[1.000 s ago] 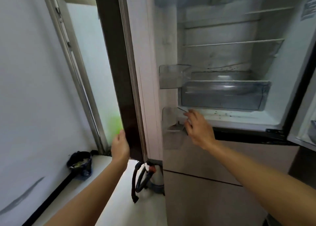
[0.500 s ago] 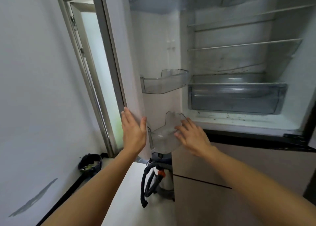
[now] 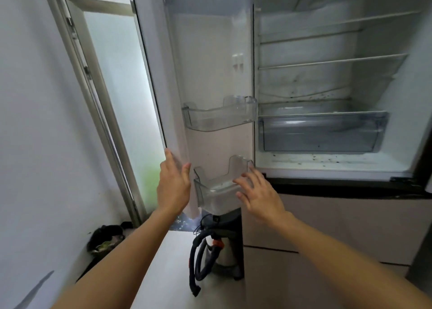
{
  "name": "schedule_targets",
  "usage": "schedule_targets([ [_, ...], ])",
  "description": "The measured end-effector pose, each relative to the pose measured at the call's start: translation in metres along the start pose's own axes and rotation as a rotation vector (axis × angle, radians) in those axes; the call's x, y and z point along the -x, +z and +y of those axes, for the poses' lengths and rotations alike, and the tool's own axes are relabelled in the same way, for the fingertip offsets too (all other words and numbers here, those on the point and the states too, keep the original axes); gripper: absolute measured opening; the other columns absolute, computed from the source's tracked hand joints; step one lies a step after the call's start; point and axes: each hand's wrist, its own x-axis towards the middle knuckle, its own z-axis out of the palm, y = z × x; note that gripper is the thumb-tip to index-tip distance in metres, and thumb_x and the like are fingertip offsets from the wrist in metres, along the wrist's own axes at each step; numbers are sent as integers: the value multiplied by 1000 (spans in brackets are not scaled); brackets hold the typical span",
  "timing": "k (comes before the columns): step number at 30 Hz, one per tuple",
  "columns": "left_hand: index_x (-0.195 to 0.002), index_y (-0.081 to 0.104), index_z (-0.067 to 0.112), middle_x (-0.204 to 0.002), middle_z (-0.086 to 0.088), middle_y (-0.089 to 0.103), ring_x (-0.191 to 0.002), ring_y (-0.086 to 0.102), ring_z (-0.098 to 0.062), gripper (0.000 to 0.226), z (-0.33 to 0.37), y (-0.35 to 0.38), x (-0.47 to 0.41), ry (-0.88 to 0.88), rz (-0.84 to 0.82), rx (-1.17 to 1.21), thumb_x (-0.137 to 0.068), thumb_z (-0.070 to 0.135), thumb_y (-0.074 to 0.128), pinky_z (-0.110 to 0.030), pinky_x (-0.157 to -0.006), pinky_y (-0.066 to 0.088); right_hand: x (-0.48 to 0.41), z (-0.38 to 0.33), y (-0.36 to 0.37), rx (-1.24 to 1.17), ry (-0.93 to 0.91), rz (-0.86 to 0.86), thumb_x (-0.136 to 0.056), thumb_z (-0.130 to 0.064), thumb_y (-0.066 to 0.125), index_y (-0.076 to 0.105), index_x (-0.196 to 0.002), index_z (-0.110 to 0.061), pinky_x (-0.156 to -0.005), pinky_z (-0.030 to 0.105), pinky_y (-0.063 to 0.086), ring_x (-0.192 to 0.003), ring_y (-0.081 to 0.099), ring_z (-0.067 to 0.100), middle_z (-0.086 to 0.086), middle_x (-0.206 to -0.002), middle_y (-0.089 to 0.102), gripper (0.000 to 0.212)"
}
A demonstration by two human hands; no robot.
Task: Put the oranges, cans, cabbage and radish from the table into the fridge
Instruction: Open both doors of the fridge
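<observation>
The fridge stands in front of me with its upper door swung wide to the left. Inside are bare wire-edged shelves and a clear drawer. My left hand lies flat with fingers apart against the door's outer edge. My right hand is open, fingers spread, touching the lowest clear door bin. A second door bin sits higher. No oranges, cans, cabbage or radish are in view.
A white wall closes the left side, with a frosted glass door beside the fridge door. On the floor stand a vacuum with a black hose and a dark bucket.
The fridge door has swung from half open to wide open. My left hand went from gripping its dark edge to resting flat on it; my right hand stayed at the lowest bin.
</observation>
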Motion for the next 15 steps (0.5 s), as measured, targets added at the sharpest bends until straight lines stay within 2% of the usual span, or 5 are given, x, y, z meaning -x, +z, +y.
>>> schedule_targets([
  [2,-148,21,7,-142,-16,39,-127,42,-32,66,2,-2,1,85,99,-52,-97,39,47,-47,-101,43,1,3,-2,13,-17,21,-95,-54,21,43,-136,-30,-114,48,30,-145,21,27,9,-147,41,53],
  [4,-142,34,5,-145,-20,36,-133,36,-34,60,11,-7,2,238,265,-106,-91,22,61,-48,-108,37,3,9,-5,3,-26,51,-95,-55,27,41,-138,-27,-111,50,34,-142,29,29,11,-147,41,54],
  [7,-133,45,7,-143,-22,39,-132,37,-36,55,42,-14,3,520,400,-53,-81,7,66,-43,-108,34,7,33,-13,-14,22,112,-94,-54,33,45,-138,-21,-106,49,39,-135,40,31,13,-144,45,56],
  [11,-108,63,4,-122,-18,57,-114,52,-31,27,103,13,4,753,321,56,-81,6,62,-40,-94,43,2,95,-33,15,171,127,-96,-53,34,48,-136,-20,-102,43,41,-129,43,23,7,-140,47,54],
  [15,-95,65,7,-102,-11,62,-94,56,-26,17,155,74,-1,857,128,33,-80,11,61,-39,-75,46,-7,173,-57,81,275,144,-98,-45,43,53,-131,-19,-94,37,42,-119,48,20,3,-131,52,43],
])
